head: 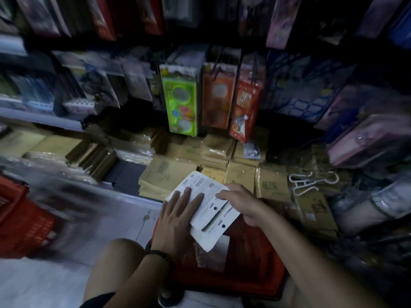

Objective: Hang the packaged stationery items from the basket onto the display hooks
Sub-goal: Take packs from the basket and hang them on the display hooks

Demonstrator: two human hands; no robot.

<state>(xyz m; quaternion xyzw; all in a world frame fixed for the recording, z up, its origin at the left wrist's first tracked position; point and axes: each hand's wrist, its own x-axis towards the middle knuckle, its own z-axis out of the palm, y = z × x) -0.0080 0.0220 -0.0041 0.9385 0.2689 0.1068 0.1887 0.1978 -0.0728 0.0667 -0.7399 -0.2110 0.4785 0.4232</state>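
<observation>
Both hands hold a small stack of white carded stationery packs [206, 205] above a red basket [249, 272] that stands on the floor between my knees. My left hand [178, 221] lies flat on the stack's left side, fingers straight. My right hand [242, 205] grips the stack's right edge, its fingers curled over the top card. The cards show printed text and a dark slot with round holes. Green [180, 101], orange [216, 96] and red [245, 103] packaged items hang from display hooks straight ahead.
A second red basket [20, 218] stands at the left, blurred. Stacks of brown envelopes [240, 174] fill the low shelf ahead. White hooks [309, 178] lie on the envelopes to the right. More hanging packs [367, 134] crowd the right side.
</observation>
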